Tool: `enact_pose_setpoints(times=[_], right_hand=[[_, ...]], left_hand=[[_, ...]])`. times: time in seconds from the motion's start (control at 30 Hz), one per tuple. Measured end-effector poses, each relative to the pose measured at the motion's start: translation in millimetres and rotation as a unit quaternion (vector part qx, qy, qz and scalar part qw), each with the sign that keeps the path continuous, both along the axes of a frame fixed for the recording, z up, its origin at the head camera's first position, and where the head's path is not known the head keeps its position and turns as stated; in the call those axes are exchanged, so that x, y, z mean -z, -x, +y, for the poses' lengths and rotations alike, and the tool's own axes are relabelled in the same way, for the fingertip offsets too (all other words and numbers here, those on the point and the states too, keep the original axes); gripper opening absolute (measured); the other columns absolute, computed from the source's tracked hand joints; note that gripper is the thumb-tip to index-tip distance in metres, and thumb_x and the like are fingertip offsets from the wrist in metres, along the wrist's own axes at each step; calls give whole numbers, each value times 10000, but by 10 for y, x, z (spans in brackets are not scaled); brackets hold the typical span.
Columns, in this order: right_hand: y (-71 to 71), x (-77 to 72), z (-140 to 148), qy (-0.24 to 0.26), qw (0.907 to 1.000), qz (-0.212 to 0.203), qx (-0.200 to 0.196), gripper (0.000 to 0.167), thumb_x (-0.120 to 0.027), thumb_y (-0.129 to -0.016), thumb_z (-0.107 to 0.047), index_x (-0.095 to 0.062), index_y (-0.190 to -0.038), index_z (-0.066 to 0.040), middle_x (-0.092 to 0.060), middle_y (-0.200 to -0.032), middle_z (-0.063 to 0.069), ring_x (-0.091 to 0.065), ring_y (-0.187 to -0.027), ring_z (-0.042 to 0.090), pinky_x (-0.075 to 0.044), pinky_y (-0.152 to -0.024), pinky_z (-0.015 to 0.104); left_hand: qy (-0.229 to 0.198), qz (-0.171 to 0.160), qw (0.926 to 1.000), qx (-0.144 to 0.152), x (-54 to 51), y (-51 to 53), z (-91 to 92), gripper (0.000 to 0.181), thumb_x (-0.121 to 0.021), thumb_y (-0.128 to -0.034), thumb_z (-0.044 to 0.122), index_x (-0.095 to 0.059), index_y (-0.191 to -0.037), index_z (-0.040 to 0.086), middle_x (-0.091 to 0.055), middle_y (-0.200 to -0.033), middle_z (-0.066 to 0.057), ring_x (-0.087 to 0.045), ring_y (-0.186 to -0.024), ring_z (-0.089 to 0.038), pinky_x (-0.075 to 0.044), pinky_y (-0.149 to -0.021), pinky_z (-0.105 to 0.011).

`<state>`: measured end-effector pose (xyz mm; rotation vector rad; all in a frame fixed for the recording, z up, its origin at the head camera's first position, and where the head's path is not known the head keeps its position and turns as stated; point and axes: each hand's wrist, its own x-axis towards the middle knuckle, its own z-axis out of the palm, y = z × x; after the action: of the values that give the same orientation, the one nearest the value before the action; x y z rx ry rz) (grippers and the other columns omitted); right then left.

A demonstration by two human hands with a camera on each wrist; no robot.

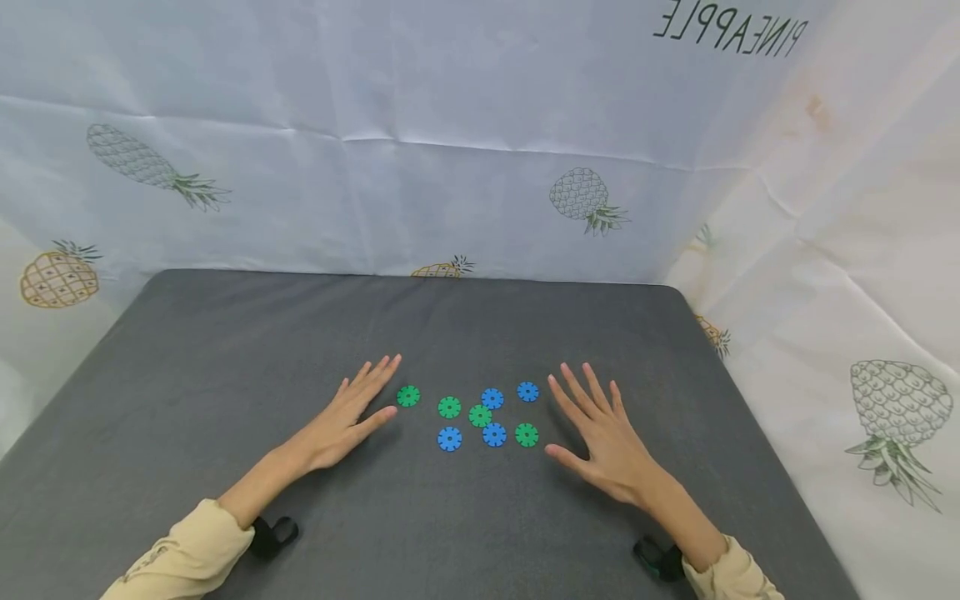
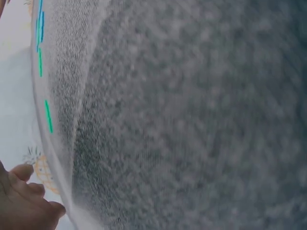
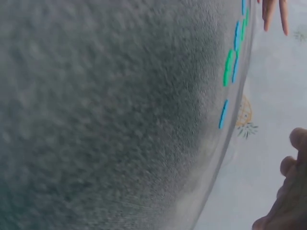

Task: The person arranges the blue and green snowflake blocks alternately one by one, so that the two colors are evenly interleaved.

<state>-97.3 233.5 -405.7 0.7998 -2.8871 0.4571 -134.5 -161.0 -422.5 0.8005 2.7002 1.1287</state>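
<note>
Several small notched discs, green and blue, lie flat on the grey table in the head view. My left hand (image 1: 343, 419) is stretched out with straight fingers, just left of the leftmost green disc (image 1: 408, 396). On the other side, my right hand (image 1: 604, 433) spreads its fingers beside a blue disc (image 1: 528, 392) and a green disc (image 1: 527, 435). Neither hand holds anything. Near the middle, a green disc (image 1: 480, 416) sits close against two blue ones, one above (image 1: 492, 399) and one below (image 1: 494, 434). Another blue disc (image 1: 449, 439) lies below a green one (image 1: 449, 407).
The grey table (image 1: 360, 533) reaches back to a white cloth (image 1: 450, 83) printed with pineapples, which also hangs at the sides. Black straps (image 1: 273, 537) are on both wrists, below light yellow sleeves (image 1: 187, 546).
</note>
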Motion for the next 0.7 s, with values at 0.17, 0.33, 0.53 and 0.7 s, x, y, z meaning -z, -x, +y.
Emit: enact_pose_setpoints(times=[0.17,0.33,0.53,0.7], right_hand=[[-18,-1,-26,318,9992,-102,-216,808,-560,-925,-482,-154,-1557,-184,-68,-1609,-28,24,-1468,281,21,-1128,602],[-22,34,-20,586,9973,-160,-407,756,-558,-942,-428,-200,-1548,-154,-192,-1588,25,-38,-1466,300,-40,-1136,591],[-15,64,-7,987,9929,-327,-583,705,-578,-940,-353,-256,-1536,-159,-320,-1538,64,-139,-1446,351,-170,-1083,655],[-28,89,-8,1401,9870,-638,-460,647,-573,-937,-285,-307,-1521,-203,-372,-1510,57,-226,-1427,329,-280,-976,722]], left_hand=[[-309,120,9994,-16,34,7,20,644,-488,-1009,297,-154,-1556,236,-196,-1575,-133,-111,-1424,-440,-141,-1064,-692],[-490,225,9983,-199,36,19,44,643,-552,-983,277,-247,-1540,181,-302,-1531,-141,-254,-1387,-432,-259,-1055,-646],[-499,298,9967,-562,40,41,67,581,-626,-944,280,-421,-1467,132,-448,-1437,-155,-434,-1300,-366,-384,-1007,-579],[-568,443,9945,-756,44,85,96,514,-683,-908,212,-534,-1383,86,-613,-1258,-157,-629,-1018,-244,-514,-855,-439]])
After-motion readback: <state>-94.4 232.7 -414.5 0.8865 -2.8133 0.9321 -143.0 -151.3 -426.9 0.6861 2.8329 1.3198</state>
